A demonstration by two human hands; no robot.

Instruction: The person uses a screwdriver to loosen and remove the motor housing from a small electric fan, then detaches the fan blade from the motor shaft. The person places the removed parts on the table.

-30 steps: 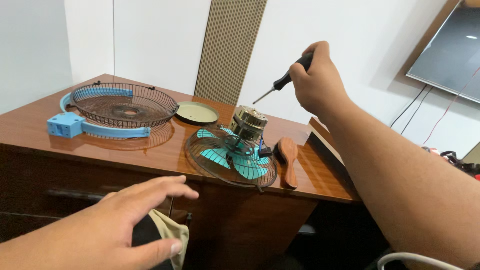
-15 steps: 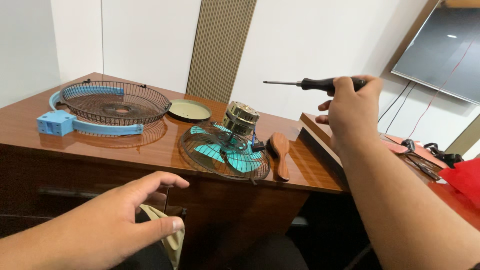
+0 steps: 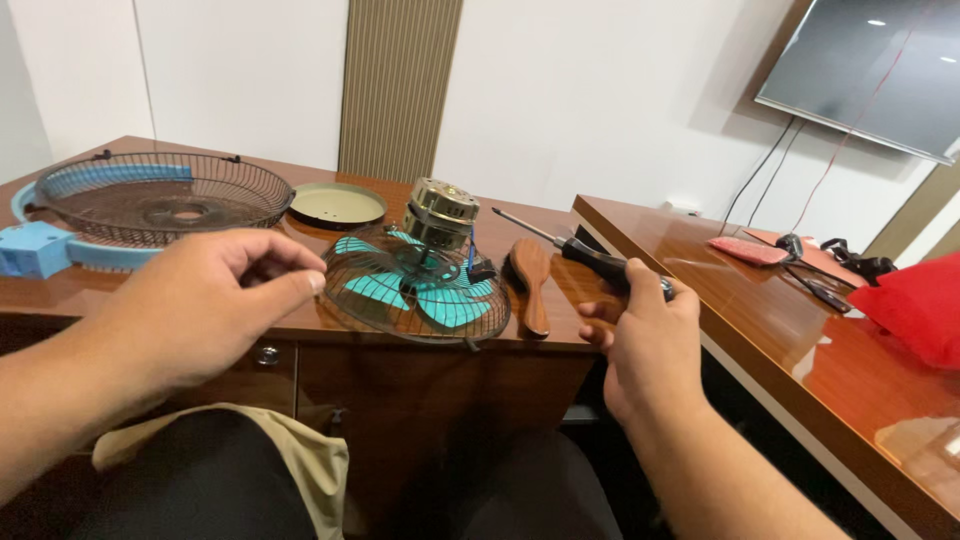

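My right hand (image 3: 643,335) grips a black-handled screwdriver (image 3: 590,259) low over the desk's right end, its shaft pointing back left toward the fan. My left hand (image 3: 205,300) hovers in front of the desk with thumb and forefinger close together and nothing seen between them. Between the hands lies a wire fan guard with teal blades (image 3: 415,286) and a brass-coloured motor (image 3: 438,208) at its back. A wooden hairbrush (image 3: 531,275) lies just right of the guard.
A second wire guard (image 3: 160,195) rests on a blue ring with a blue box (image 3: 32,248) at the left. A round cream disc (image 3: 337,204) lies behind. A lower side table (image 3: 800,330) at right carries a red cloth, cables and a pink item. A wall screen hangs above.
My right hand has come down from head height to desk level with the screwdriver. My left hand has risen from my lap toward the fan guard. The view has swung right.
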